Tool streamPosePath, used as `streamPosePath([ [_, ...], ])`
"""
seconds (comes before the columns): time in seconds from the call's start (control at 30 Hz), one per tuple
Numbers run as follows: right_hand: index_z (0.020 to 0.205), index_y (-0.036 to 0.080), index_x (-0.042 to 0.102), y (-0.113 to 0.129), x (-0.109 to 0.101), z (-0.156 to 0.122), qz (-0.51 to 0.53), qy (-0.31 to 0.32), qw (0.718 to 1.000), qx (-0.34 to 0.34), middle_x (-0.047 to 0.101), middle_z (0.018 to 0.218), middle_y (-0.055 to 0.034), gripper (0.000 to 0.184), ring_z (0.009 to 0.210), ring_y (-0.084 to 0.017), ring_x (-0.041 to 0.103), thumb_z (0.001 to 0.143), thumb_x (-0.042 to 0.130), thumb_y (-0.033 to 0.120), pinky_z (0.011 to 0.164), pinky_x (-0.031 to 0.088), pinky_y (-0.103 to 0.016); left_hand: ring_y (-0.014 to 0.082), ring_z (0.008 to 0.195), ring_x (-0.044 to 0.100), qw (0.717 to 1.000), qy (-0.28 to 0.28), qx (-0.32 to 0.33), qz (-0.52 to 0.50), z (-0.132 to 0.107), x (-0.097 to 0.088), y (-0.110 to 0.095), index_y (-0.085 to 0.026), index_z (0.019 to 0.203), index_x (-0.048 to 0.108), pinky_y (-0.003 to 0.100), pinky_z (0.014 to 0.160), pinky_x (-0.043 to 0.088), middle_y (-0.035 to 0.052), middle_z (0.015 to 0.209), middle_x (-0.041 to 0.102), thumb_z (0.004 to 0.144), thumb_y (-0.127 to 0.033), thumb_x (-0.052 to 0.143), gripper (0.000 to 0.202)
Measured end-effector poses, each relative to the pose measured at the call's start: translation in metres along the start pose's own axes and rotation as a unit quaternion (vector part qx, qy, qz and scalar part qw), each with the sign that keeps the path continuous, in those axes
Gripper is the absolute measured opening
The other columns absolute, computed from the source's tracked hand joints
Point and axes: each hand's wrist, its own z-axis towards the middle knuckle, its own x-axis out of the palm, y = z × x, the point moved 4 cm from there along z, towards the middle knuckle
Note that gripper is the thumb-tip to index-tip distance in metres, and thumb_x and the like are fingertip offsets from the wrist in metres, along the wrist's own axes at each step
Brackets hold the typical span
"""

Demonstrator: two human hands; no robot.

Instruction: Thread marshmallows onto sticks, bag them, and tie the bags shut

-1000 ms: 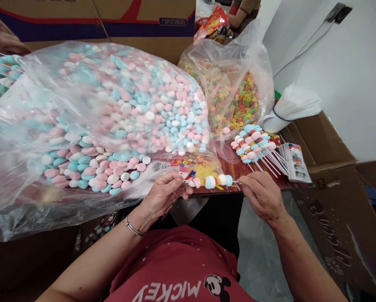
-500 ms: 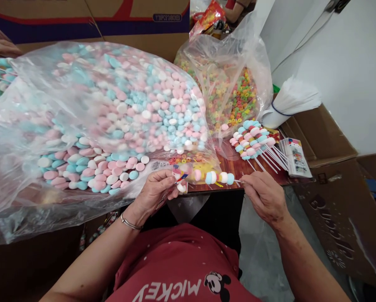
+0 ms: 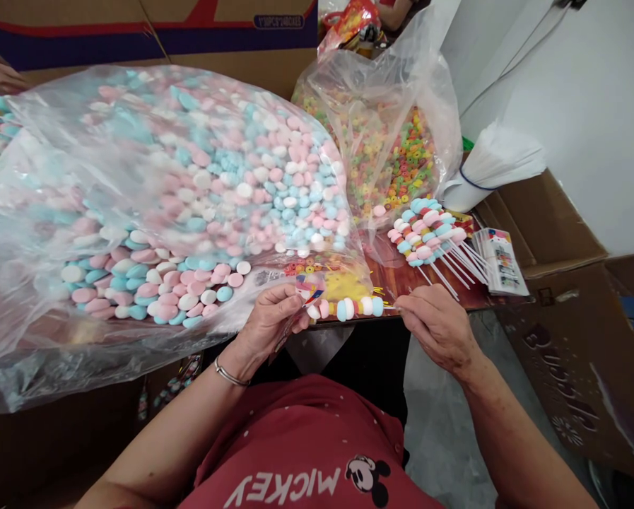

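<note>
A candy skewer (image 3: 349, 308) with pink, blue and white pieces lies level at the table's front edge. My left hand (image 3: 271, 322) pinches its left end, where a small printed tag (image 3: 310, 290) sits. My right hand (image 3: 438, 325) pinches the white stick at its right end. Just behind lies a big clear bag of pink, blue and white candies (image 3: 189, 198), with a few loose coloured rings (image 3: 311, 267) by its mouth.
A second clear bag of coloured ring candies (image 3: 396, 155) stands at the back. A pile of finished skewers (image 3: 427, 237) and a stack of printed tags (image 3: 500, 261) lie to the right. White sleeves (image 3: 500, 166), cardboard boxes and another person's arm are behind.
The candies have slid left along the stick, closing the gap to the tag. My left hand has shifted slightly up. The view has drifted a little.
</note>
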Motion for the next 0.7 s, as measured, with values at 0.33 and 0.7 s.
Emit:
streamPosePath([
  [0.33,0.091,0.02,0.063,0.0019,0.0003,0.0005,0.001,-0.002,1.0,0.005,0.065,0.075,-0.003,0.016,0.068,-0.016,0.056,0.093,0.048,0.014,0.065,0.042,-0.03,0.0084,0.04,0.055,1.0,-0.012,0.004,0.018,0.0017,-0.0003,-0.0005,-0.013,0.06,0.064,0.016,0.038,0.037,0.0017,0.056,0.066,0.055,-0.038,0.089,0.036],
  [0.7,0.091,0.019,0.063,0.0009,-0.0004,0.0028,-0.012,0.006,1.0,-0.016,0.064,0.074,-0.0032,0.015,0.067,-0.016,0.056,0.093,0.049,0.015,0.065,0.041,-0.031,0.0081,0.04,0.053,0.999,-0.028,0.011,0.018,0.0012,-0.0042,0.0046,-0.014,0.059,0.061,0.016,0.037,0.036,0.0018,0.055,0.066,0.056,-0.04,0.088,0.037],
])
